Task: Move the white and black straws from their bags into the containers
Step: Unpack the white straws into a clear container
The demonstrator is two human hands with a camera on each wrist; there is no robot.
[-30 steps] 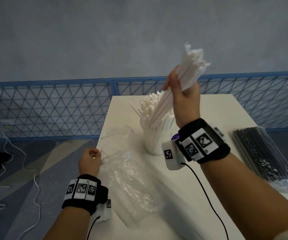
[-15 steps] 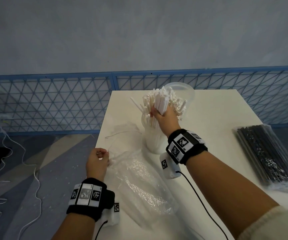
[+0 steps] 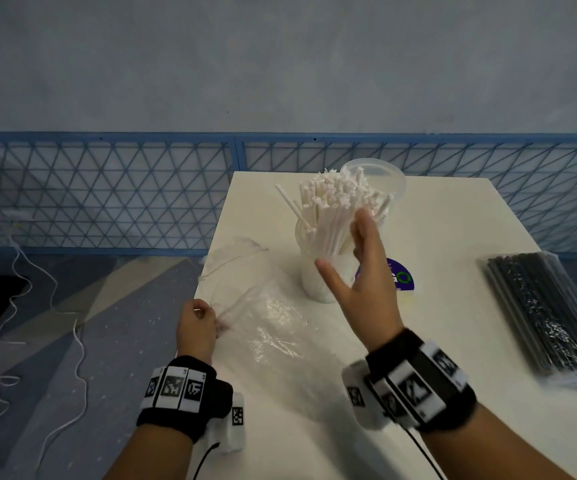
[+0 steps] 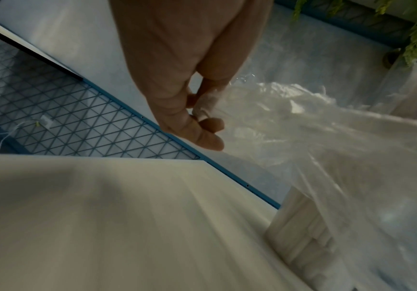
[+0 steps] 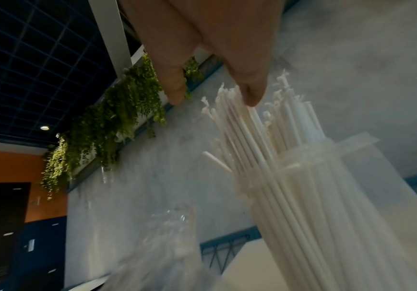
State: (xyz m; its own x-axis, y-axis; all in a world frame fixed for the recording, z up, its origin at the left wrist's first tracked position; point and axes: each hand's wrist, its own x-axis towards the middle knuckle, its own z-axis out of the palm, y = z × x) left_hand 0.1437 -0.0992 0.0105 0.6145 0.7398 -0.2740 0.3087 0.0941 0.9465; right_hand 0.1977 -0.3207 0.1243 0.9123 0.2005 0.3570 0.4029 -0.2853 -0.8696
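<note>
A thick bunch of white straws (image 3: 332,209) (image 5: 272,157) stands upright in a clear container (image 3: 318,275) near the table's middle. My right hand (image 3: 359,258) (image 5: 217,98) is just in front of the straws with its fingers spread and straight, holding nothing. My left hand (image 3: 198,322) (image 4: 202,116) pinches the edge of the clear plastic bag (image 3: 269,327) (image 4: 289,122) that lies crumpled on the table. A second clear container (image 3: 384,178) stands behind the straws. The bag of black straws (image 3: 539,313) lies flat at the right.
The white table (image 3: 453,237) ends at its left edge by my left hand. A round purple lid (image 3: 399,277) lies right of the straw container. A blue mesh fence (image 3: 107,192) runs behind. White cables (image 3: 20,306) trail on the floor at the left.
My right hand lowered the bundle of white straws into the container, let go and drew back toward me with fingers spread. The left hand kept its pinch on the bag.
</note>
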